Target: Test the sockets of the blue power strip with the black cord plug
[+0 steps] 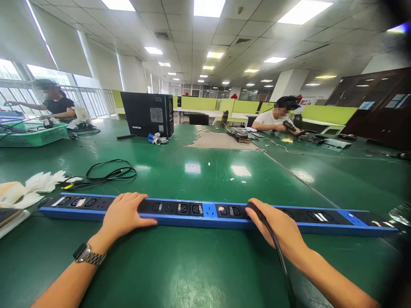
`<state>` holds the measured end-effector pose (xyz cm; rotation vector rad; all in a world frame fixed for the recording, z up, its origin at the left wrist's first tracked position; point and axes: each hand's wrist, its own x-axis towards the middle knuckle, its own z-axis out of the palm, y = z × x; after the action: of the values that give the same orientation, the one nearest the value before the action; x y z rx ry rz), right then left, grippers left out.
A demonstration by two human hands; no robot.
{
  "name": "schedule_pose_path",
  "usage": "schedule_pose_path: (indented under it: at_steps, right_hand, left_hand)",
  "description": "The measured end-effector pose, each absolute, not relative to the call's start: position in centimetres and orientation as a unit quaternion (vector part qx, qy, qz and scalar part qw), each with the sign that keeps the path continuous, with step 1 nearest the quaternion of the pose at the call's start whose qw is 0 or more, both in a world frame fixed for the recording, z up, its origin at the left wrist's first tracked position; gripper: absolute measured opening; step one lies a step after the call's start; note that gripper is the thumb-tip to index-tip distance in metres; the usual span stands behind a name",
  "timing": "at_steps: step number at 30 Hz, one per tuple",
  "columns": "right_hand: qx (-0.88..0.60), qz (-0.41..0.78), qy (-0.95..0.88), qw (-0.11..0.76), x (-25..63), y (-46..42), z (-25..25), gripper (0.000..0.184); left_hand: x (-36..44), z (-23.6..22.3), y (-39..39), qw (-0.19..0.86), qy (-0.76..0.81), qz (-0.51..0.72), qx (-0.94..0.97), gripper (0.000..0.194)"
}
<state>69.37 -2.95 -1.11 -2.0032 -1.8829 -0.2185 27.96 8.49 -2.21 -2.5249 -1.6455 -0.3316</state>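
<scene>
A long blue power strip with a row of black and blue sockets lies across the green table in front of me. Left of its middle, my left hand is wrapped over the strip, fingers on top and thumb along the near side. Right of the middle, my right hand grips the plug end of a black power cord against the sockets. The hand covers most of that plug, so how deep it sits cannot be seen. From there the cord runs down toward the table's near edge.
Behind the strip lie a coiled black cable and white gloves. Farther back stand a black computer case and a green basket. One person works at the back right, another at the far left.
</scene>
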Motion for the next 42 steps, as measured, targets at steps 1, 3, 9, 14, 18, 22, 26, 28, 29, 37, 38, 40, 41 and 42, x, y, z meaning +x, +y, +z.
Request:
schedule_pose_path:
  at_steps: [1, 3, 9, 14, 18, 22, 26, 28, 29, 37, 38, 40, 41, 42]
  right_hand:
    - [-0.711, -0.082, -0.673, 0.189, 69.4, -3.1, -1.3, 0.034]
    - [-0.715, -0.098, -0.666, 0.189, 69.4, -3.4, -2.0, 0.034]
    - [-0.692, -0.122, -0.701, 0.121, 69.7, -2.8, -0.1, 0.032]
    - [-0.662, -0.117, -0.619, 0.406, 65.4, -0.7, 6.9, 0.047]
    - [-0.626, -0.004, -0.729, 0.276, 56.9, 1.0, 6.8, 0.032]
    - [-0.684, 0.027, -0.719, 0.121, 51.9, 2.3, 3.7, 0.030]
    - [-0.690, -0.002, -0.719, 0.082, 52.2, 2.6, 2.5, 0.029]
    - [-0.681, -0.003, -0.726, 0.094, 52.5, 2.5, 2.6, 0.030]
    - [-0.683, 0.001, -0.722, 0.107, 52.5, 2.4, 2.7, 0.031]
    - [-0.681, 0.034, -0.722, 0.120, 47.9, 3.4, 2.7, 0.033]
    - [-0.685, 0.027, -0.720, 0.110, 47.3, 3.6, 2.4, 0.033]
    - [-0.677, 0.009, -0.729, 0.102, 46.2, 3.8, 1.9, 0.031]
    - [-0.669, 0.003, -0.736, 0.102, 45.9, 3.8, 1.7, 0.030]
    - [-0.660, 0.000, -0.744, 0.102, 45.8, 3.7, 1.6, 0.029]
  left_hand:
    - [28.0, -2.2, 8.5, 0.054, -0.543, -0.108, -0.831, 0.084]
    - [28.0, -2.3, 8.5, 0.056, -0.545, -0.112, -0.829, 0.083]
    - [27.9, -2.3, 8.5, 0.064, -0.537, -0.128, -0.831, 0.082]
    - [27.8, -2.5, 8.4, 0.065, -0.529, -0.138, -0.834, 0.082]
    - [27.9, -2.7, 8.5, 0.066, -0.530, -0.152, -0.832, 0.082]
    - [27.9, -2.8, 8.5, 0.061, -0.526, -0.155, -0.834, 0.082]
    - [27.8, -2.7, 8.5, 0.059, -0.526, -0.150, -0.835, 0.084]
    - [27.9, -2.7, 8.5, 0.057, -0.526, -0.147, -0.836, 0.084]
    - [27.9, -2.6, 8.6, 0.056, -0.526, -0.146, -0.836, 0.084]
    - [28.1, -2.5, 8.4, 0.063, -0.530, -0.133, -0.835, 0.081]
    - [28.2, -2.4, 8.4, 0.060, -0.531, -0.132, -0.835, 0.080]
    - [28.2, -2.4, 8.4, 0.058, -0.530, -0.132, -0.835, 0.078]
    - [28.3, -2.4, 8.4, 0.057, -0.530, -0.132, -0.836, 0.077]
    - [28.3, -2.4, 8.4, 0.057, -0.530, -0.132, -0.835, 0.078]
